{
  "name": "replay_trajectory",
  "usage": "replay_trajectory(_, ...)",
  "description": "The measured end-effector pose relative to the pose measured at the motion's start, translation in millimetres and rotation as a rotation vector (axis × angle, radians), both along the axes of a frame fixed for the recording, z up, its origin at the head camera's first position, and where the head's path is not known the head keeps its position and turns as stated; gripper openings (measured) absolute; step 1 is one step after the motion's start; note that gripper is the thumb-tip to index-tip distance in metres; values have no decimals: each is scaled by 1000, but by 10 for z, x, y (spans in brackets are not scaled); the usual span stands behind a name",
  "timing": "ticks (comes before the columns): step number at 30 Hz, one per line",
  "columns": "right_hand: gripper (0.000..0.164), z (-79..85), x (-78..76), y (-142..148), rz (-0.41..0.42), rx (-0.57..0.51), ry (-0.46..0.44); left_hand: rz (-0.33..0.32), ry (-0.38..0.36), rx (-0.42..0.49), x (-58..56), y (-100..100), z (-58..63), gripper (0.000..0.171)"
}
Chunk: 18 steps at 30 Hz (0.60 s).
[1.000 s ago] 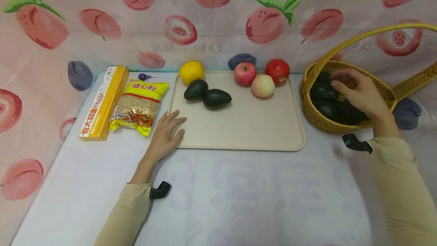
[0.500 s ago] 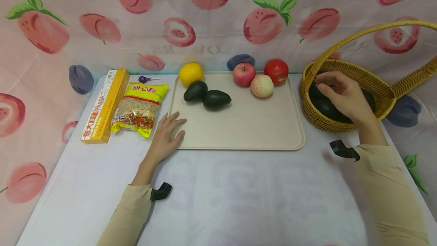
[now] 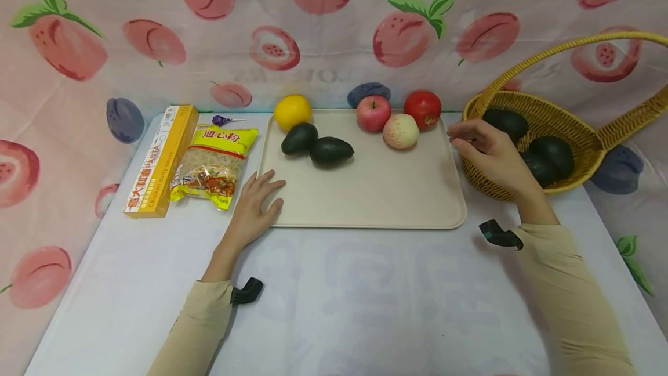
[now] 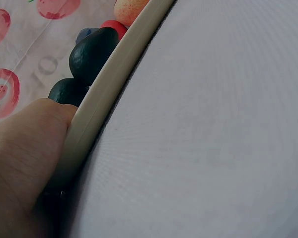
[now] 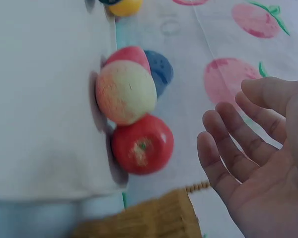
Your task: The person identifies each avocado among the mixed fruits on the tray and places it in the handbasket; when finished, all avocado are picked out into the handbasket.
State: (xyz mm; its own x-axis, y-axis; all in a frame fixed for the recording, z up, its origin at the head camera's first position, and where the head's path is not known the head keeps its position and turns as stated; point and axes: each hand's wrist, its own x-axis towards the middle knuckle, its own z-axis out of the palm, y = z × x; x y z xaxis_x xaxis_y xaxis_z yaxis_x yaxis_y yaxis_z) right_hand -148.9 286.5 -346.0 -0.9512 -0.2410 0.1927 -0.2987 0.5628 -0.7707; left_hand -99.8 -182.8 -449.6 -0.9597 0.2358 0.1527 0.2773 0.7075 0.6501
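Note:
My left hand [image 3: 254, 205] rests on the left edge of the cream tray [image 3: 365, 202], fingers spread; its thumb side shows against the rim in the left wrist view. Two dark green avocados [image 3: 331, 151] lie on the tray beside a yellow lemon [image 3: 292, 112]. My right hand [image 3: 493, 152] hovers over the left rim of the wicker basket [image 3: 587, 132], between it and the tray. In the right wrist view the palm [image 5: 273, 193] is bare and the fingers are loosely bent. Dark avocados [image 3: 555, 155] lie inside the basket, partly behind that hand.
A red apple [image 3: 373, 114], a pale peach [image 3: 401, 131] and a red pomegranate-like fruit [image 3: 423, 110] cluster at the tray's back right. Left of the tray lie a pasta box [image 3: 162, 161], a yellow macaroni bag [image 3: 215, 164] and a purple lollipop [image 3: 221, 120]. The basket handle [image 3: 563, 51] arches high.
My right hand has moved left, from over the basket's inside to its left rim, uncovering the avocados there. The left hand stays in place on the tray.

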Motion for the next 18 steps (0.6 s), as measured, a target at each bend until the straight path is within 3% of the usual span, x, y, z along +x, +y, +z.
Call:
replay_trajectory(9,31,152,57,-428,83,-45,-37,-2,11,-1,-3,4,-2,38)
replay_trajectory(18,31,60,-21,-707,175,-88,-53,0,7,-2,-2,2,4,38)
